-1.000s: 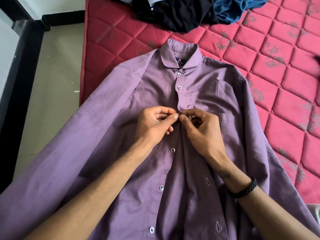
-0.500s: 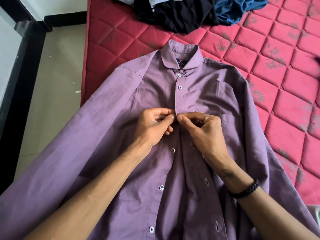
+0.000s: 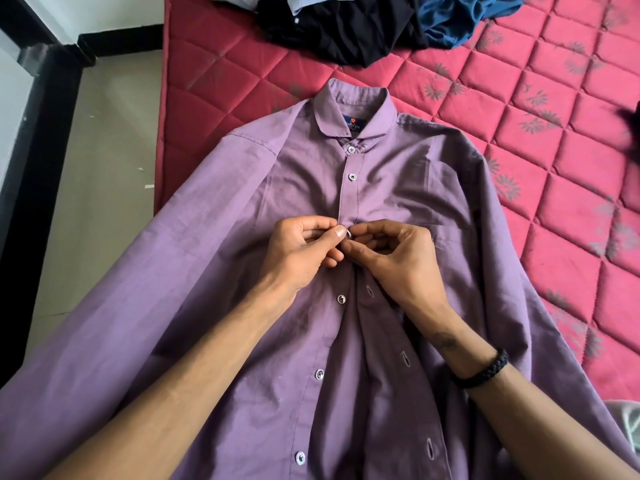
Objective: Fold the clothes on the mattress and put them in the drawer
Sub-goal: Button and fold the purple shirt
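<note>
Presently your left hand (image 3: 304,251) and right hand (image 3: 391,258) meet at the purple shirt's (image 3: 214,306) placket, each with thumb and fingers pinched on the cloth around the third button (image 3: 348,233), below the collar (image 3: 356,109). The shirt lies face up on the red quilted mattress (image 3: 540,174), two buttons above your hands fastened, those below open. The fabric looks light, soft and limp; for folding, hold it at shoulder seams and hem. Beyond the collar sits a pile of dark clothes (image 3: 346,26). Left of the shirt, bare floor (image 3: 110,161).
</note>
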A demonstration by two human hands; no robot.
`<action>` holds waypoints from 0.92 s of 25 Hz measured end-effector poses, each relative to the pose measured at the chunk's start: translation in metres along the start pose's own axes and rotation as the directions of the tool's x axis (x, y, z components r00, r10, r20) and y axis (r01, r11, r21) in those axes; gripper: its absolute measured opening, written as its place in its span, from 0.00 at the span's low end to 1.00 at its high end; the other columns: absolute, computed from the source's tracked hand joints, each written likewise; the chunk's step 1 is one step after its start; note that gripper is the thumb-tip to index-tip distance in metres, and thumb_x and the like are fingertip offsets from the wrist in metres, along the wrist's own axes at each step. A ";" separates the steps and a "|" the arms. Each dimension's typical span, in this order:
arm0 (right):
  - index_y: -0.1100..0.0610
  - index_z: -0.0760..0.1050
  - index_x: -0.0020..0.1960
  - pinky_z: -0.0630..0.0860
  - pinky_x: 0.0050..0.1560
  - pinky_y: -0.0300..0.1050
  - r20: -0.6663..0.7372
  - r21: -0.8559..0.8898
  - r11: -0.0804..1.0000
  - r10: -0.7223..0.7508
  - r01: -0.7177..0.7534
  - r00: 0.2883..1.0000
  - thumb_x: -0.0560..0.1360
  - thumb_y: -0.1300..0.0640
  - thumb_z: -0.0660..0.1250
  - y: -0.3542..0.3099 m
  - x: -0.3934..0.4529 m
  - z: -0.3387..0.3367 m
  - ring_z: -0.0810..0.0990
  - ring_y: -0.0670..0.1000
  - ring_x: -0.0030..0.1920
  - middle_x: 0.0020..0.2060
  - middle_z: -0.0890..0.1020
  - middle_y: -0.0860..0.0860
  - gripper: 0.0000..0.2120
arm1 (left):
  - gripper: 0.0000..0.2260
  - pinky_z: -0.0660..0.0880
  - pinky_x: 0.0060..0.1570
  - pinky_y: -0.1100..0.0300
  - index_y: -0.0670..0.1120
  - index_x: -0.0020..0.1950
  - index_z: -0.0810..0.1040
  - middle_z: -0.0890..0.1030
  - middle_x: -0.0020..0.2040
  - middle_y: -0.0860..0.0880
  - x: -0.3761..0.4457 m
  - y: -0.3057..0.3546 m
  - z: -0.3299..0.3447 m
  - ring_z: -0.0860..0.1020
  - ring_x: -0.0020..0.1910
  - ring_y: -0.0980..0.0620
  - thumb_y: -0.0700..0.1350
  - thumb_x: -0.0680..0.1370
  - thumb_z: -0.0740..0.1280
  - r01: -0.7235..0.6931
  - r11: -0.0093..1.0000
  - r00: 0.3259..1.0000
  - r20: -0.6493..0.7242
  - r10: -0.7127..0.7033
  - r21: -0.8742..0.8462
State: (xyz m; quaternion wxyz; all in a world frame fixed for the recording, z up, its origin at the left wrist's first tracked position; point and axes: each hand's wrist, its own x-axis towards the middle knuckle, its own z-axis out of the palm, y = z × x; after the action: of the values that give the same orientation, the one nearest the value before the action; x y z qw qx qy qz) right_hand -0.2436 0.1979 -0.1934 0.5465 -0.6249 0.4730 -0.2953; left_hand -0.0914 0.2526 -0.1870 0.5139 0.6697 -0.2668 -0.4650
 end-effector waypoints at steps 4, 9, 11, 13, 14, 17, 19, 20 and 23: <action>0.53 0.87 0.50 0.82 0.46 0.49 0.051 -0.028 0.999 0.025 -0.024 0.998 0.77 0.57 0.75 0.001 0.010 -0.007 0.84 0.47 0.37 0.36 0.87 0.51 0.02 | 0.02 0.77 0.31 0.66 0.44 0.48 0.82 0.82 0.32 0.50 0.001 0.001 0.000 0.79 0.28 0.57 0.38 0.80 0.72 0.004 1.000 1.000 0.011 -0.003 -0.019; 0.52 0.85 0.47 0.83 0.43 0.50 -0.004 -0.100 0.994 -0.039 0.038 0.999 0.77 0.56 0.75 0.000 0.006 -0.004 0.85 0.48 0.38 0.35 0.86 0.49 0.01 | 0.04 0.78 0.32 0.66 0.45 0.47 0.81 0.82 0.35 0.48 0.001 -0.001 0.000 0.81 0.31 0.57 0.38 0.80 0.72 -0.028 1.000 1.000 0.014 0.028 0.004; 0.51 0.84 0.46 0.80 0.38 0.43 -0.044 -0.192 0.974 -0.132 0.121 0.990 0.76 0.56 0.75 -0.002 0.000 0.000 0.83 0.47 0.36 0.35 0.84 0.47 0.01 | 0.05 0.77 0.31 0.65 0.46 0.46 0.82 0.82 0.36 0.49 0.001 -0.001 0.001 0.81 0.31 0.58 0.38 0.80 0.72 -0.055 0.998 0.998 0.001 0.055 0.034; 0.51 0.83 0.46 0.79 0.37 0.42 -0.044 -0.272 0.942 -0.216 0.197 0.975 0.75 0.56 0.76 -0.006 -0.004 0.002 0.82 0.47 0.35 0.36 0.83 0.45 0.02 | 0.06 0.76 0.30 0.66 0.47 0.46 0.82 0.82 0.35 0.49 0.002 -0.003 0.002 0.80 0.30 0.59 0.37 0.80 0.72 -0.073 0.996 0.997 -0.016 0.074 0.046; 0.51 0.84 0.46 0.79 0.37 0.42 -0.040 -0.288 0.934 -0.233 0.212 0.972 0.74 0.56 0.76 -0.007 -0.005 0.003 0.82 0.47 0.35 0.36 0.83 0.45 0.02 | 0.05 0.76 0.29 0.66 0.47 0.47 0.82 0.82 0.36 0.48 0.003 -0.004 0.003 0.80 0.30 0.59 0.37 0.79 0.72 -0.078 0.996 0.997 -0.024 0.079 0.041; 0.51 0.84 0.45 0.79 0.37 0.43 -0.076 -0.298 0.935 -0.224 0.192 0.972 0.75 0.53 0.76 -0.009 -0.005 0.005 0.81 0.46 0.35 0.35 0.83 0.45 0.02 | 0.06 0.75 0.29 0.65 0.47 0.49 0.83 0.84 0.38 0.46 0.003 -0.008 0.002 0.80 0.30 0.57 0.36 0.78 0.73 -0.104 0.994 0.993 -0.050 0.105 0.028; 0.51 0.84 0.45 0.79 0.36 0.42 -0.092 -0.297 0.940 -0.206 0.171 0.974 0.75 0.53 0.76 -0.008 -0.006 0.005 0.81 0.46 0.33 0.34 0.83 0.45 0.03 | 0.07 0.75 0.28 0.65 0.48 0.49 0.83 0.84 0.38 0.48 0.002 -0.010 0.003 0.79 0.30 0.56 0.36 0.78 0.73 -0.131 0.991 0.990 -0.059 0.132 0.023; 0.51 0.84 0.44 0.78 0.35 0.43 -0.088 -0.284 0.945 -0.193 0.161 0.977 0.75 0.53 0.76 -0.009 -0.006 0.004 0.81 0.46 0.33 0.33 0.83 0.45 0.03 | 0.08 0.75 0.28 0.64 0.48 0.50 0.82 0.84 0.37 0.49 0.001 -0.010 0.003 0.79 0.30 0.55 0.35 0.78 0.73 -0.150 0.988 0.987 -0.058 0.151 0.024; 0.51 0.84 0.44 0.80 0.37 0.47 -0.072 -0.222 0.969 -0.127 0.108 0.989 0.76 0.51 0.75 -0.006 -0.003 0.004 0.82 0.46 0.33 0.33 0.84 0.46 0.05 | 0.12 0.75 0.31 0.58 0.52 0.55 0.79 0.84 0.39 0.51 -0.001 -0.011 0.002 0.78 0.30 0.51 0.36 0.78 0.71 -0.264 0.959 0.963 -0.035 0.269 0.106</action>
State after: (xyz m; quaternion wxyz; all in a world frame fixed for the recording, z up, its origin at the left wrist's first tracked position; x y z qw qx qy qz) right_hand -0.2400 0.2023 -0.1881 0.4355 -0.6946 0.4877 -0.2999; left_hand -0.0947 0.2561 -0.1968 0.5437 0.6639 -0.3650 -0.3611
